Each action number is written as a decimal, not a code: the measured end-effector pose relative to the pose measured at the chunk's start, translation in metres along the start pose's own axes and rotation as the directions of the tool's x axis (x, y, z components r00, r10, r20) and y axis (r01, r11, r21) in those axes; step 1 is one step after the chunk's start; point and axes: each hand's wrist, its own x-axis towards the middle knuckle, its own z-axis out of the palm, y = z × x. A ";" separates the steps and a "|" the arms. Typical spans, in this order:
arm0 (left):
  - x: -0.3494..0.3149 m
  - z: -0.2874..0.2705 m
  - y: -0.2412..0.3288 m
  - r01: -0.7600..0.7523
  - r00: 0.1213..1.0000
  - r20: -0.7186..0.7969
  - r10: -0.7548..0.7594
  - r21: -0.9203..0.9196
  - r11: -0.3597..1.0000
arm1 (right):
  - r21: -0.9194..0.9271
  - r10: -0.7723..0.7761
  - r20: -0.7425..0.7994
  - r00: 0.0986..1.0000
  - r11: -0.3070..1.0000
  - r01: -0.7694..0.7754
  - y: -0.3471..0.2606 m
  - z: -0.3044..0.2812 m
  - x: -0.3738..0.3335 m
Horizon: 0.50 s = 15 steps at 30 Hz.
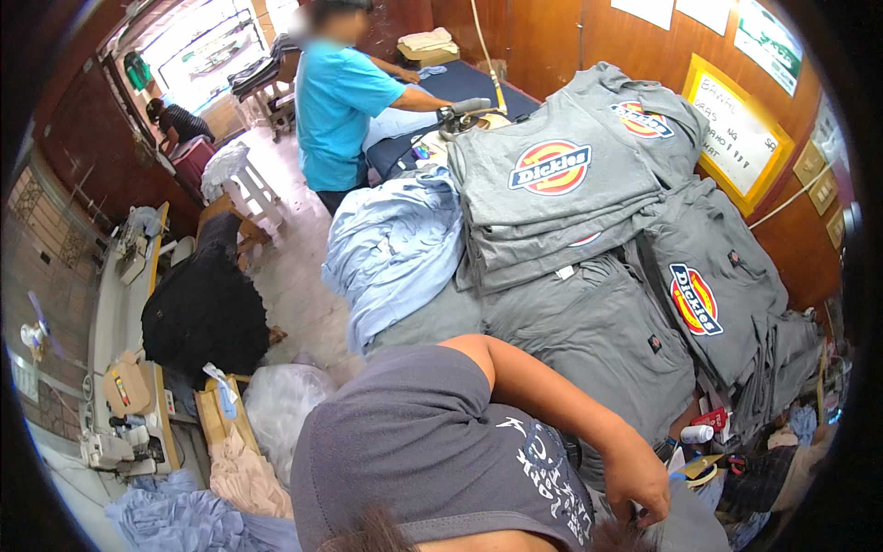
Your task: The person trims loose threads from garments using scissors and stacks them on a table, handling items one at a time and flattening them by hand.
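My left arm in a dark grey sleeve reaches to the lower right. My left hand (641, 480) is bent downward with its fingers closed at a grey cloth (685, 517), and the fingertips are partly hidden. Just beyond it lies a heap of grey garments (593, 317). Folded grey T-shirts (561, 170) with a red, yellow and blue chest print are stacked on top at the back. To the right of the hand are a white bottle (696, 433) and a yellow roll-like item (704, 474). My right hand is out of the picture.
A person in a turquoise shirt (338, 110) works at a dark blue table (510, 95) ahead. Light blue cloth (395, 244) drapes over the pile's left side. A black cloth heap (202, 308), clear plastic bag (287, 409) and sewing machine (108, 451) stand left.
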 end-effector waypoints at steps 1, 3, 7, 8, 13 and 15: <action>-0.001 -0.002 0.001 0.017 0.999 0.034 -0.017 -0.013 1.000 | -0.003 0.030 0.059 0.998 1.000 -0.030 0.010 0.009 -0.006; -0.004 -0.010 -0.002 0.103 0.993 0.057 -0.101 -0.039 0.994 | 0.005 0.072 0.143 0.987 0.997 -0.073 0.025 0.026 -0.014; -0.035 -0.043 -0.024 0.330 0.939 -0.105 -0.327 0.010 0.944 | 0.027 0.154 0.189 0.970 0.986 -0.162 0.054 0.042 -0.025; -0.053 -0.053 -0.028 0.386 0.908 -0.180 -0.379 0.002 0.922 | 0.028 0.170 0.196 0.966 0.983 -0.179 0.055 0.042 -0.026; -0.174 -0.070 -0.066 0.795 0.599 -0.428 -0.676 0.217 0.567 | 0.066 0.297 0.150 0.943 0.949 -0.309 0.101 0.039 -0.033; -0.215 -0.067 -0.066 0.886 0.463 -0.502 -0.730 0.292 0.361 | 0.104 0.381 0.070 0.922 0.917 -0.386 0.135 0.025 -0.037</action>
